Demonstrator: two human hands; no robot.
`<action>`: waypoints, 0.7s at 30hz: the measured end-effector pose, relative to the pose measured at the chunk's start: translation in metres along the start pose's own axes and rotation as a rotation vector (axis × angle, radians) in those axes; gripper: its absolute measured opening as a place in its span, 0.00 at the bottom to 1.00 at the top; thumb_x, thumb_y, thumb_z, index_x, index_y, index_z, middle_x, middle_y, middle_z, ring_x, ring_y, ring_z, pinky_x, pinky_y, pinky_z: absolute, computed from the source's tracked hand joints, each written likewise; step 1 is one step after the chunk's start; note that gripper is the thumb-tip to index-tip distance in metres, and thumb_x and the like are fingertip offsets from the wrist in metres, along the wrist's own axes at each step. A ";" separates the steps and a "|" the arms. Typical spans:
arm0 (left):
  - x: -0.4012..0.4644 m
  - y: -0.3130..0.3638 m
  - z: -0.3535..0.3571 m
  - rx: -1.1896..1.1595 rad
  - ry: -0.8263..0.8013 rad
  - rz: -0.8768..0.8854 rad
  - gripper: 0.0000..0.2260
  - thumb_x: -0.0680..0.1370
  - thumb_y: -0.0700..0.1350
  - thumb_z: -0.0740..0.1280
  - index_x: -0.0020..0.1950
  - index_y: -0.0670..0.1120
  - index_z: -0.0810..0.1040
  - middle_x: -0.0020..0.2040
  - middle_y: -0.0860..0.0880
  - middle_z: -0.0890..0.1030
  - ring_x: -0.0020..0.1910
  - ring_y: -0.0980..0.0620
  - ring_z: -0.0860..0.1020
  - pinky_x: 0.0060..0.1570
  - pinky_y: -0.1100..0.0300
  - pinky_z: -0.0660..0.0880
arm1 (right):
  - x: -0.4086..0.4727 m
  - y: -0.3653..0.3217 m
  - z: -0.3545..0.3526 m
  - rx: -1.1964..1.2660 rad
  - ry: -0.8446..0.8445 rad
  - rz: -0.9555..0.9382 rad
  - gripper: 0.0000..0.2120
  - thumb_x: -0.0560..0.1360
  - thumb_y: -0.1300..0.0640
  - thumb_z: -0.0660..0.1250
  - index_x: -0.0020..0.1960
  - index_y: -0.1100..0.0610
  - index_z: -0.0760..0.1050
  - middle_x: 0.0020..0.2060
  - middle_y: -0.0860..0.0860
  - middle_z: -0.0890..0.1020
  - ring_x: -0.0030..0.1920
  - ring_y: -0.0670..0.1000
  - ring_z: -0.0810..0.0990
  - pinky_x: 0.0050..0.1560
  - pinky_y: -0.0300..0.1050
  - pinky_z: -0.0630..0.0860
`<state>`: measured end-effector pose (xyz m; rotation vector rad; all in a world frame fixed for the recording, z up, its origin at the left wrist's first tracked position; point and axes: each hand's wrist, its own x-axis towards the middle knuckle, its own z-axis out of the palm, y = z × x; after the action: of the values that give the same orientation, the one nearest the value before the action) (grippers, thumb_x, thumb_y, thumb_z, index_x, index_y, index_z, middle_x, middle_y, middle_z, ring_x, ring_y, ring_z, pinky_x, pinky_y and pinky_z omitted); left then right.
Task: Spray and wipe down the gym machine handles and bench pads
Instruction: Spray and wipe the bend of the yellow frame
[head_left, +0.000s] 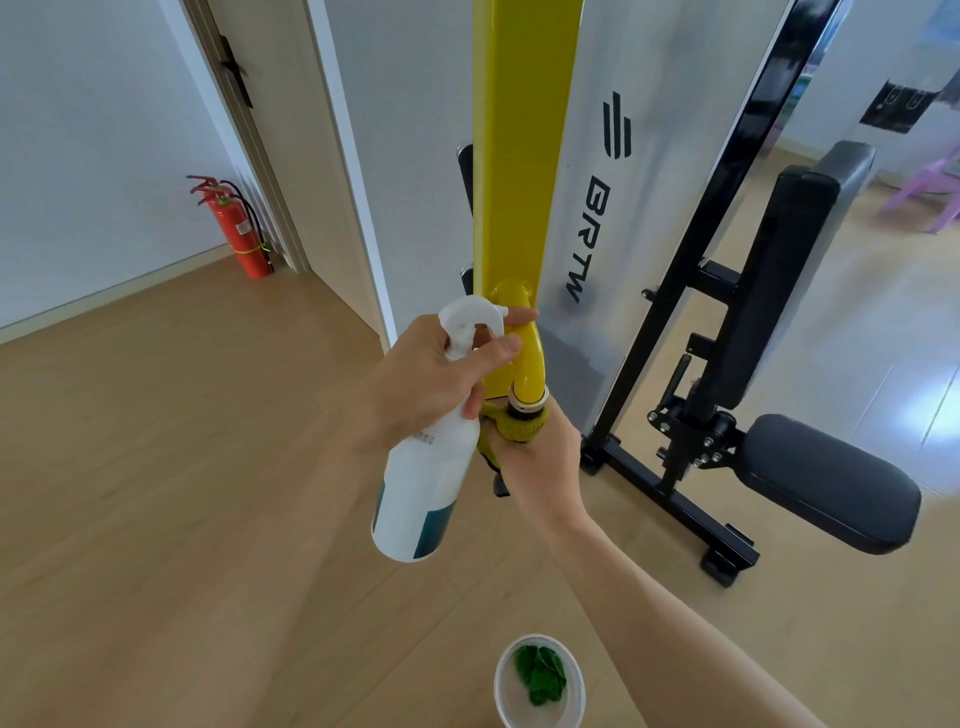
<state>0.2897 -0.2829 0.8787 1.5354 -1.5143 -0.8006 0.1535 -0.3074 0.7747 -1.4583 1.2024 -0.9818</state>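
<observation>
My left hand (421, 384) grips a white spray bottle (423, 488) by its neck, a finger on the trigger, the nozzle facing the yellow curved handle arm (530, 358) of the gym machine. My right hand (535, 457) is wrapped round the grip below the metal collar, holding a yellow cloth (519, 427) against it. The yellow upright bar (519, 156) rises above. The black back pad (769, 291) and black seat pad (831, 483) of the bench stand to the right, untouched.
A clear plastic cup (540, 680) with something green inside sits on the wooden floor near my feet. A red fire extinguisher (241, 234) stands in the left corner by a door. The machine's grey panel and black base frame (670, 499) stand ahead.
</observation>
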 end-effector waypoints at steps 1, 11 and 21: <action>0.000 0.000 0.000 -0.009 -0.004 -0.004 0.11 0.83 0.54 0.64 0.64 0.63 0.79 0.28 0.50 0.77 0.31 0.51 0.77 0.53 0.42 0.79 | 0.000 0.008 0.002 -0.015 -0.002 0.026 0.09 0.73 0.56 0.74 0.45 0.46 0.75 0.37 0.50 0.83 0.32 0.55 0.80 0.34 0.45 0.81; 0.002 0.001 -0.002 -0.028 -0.054 -0.005 0.11 0.82 0.53 0.64 0.64 0.64 0.77 0.27 0.58 0.76 0.30 0.56 0.76 0.46 0.56 0.81 | -0.001 0.050 -0.003 -0.092 -0.128 0.250 0.09 0.69 0.63 0.75 0.45 0.54 0.77 0.38 0.56 0.85 0.36 0.56 0.83 0.39 0.55 0.83; -0.015 0.001 -0.015 -0.222 0.124 -0.111 0.08 0.84 0.47 0.63 0.56 0.46 0.80 0.51 0.53 0.86 0.26 0.54 0.74 0.38 0.57 0.78 | 0.003 0.064 -0.041 -0.197 -0.275 0.540 0.07 0.68 0.63 0.76 0.41 0.53 0.81 0.41 0.52 0.85 0.43 0.52 0.82 0.55 0.54 0.82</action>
<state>0.3014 -0.2666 0.8849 1.4836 -1.2165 -0.8888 0.1018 -0.3205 0.7209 -1.2621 1.4089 -0.2940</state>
